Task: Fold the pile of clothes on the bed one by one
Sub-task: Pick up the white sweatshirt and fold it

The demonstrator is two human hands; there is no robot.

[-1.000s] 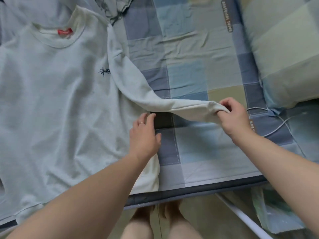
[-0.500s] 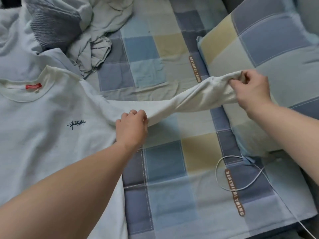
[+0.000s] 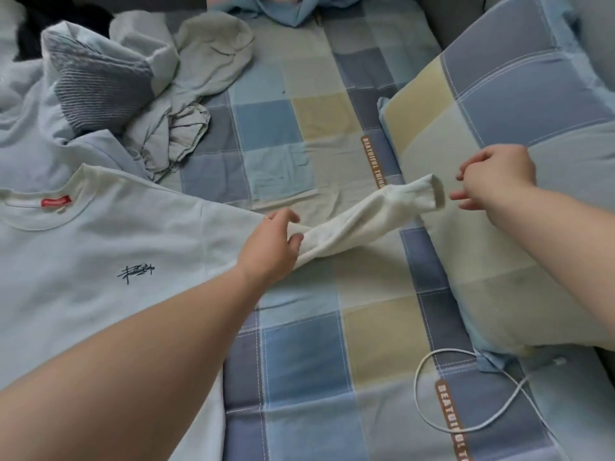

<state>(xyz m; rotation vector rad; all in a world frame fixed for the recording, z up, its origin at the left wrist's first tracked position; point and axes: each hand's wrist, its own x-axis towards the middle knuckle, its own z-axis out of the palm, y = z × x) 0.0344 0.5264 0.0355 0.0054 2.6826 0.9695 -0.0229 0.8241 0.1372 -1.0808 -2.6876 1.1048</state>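
Note:
A white long-sleeved shirt [image 3: 100, 254] with a red neck label and a small dark chest mark lies face up on the left of the bed. Its sleeve [image 3: 372, 214] stretches out to the right, the cuff reaching the pillow's edge. My left hand [image 3: 269, 244] holds the sleeve near the shoulder, thumb and fingers round the cloth. My right hand [image 3: 492, 178] hovers just right of the cuff, fingers loosely curled, touching nothing. A pile of other clothes [image 3: 109, 81] lies at the back left.
The bed has a checked blue, yellow and grey sheet [image 3: 299, 361]. A matching pillow [image 3: 515, 128] lies at the right. A white cable [image 3: 442, 394] loops on the sheet at the lower right. A blue garment [image 3: 283, 8] sits at the far edge.
My right hand has let go of the sleeve cuff and drawn slightly right. The sleeve now lies stretched toward the pillow. My left hand stays on the sleeve near the shoulder.

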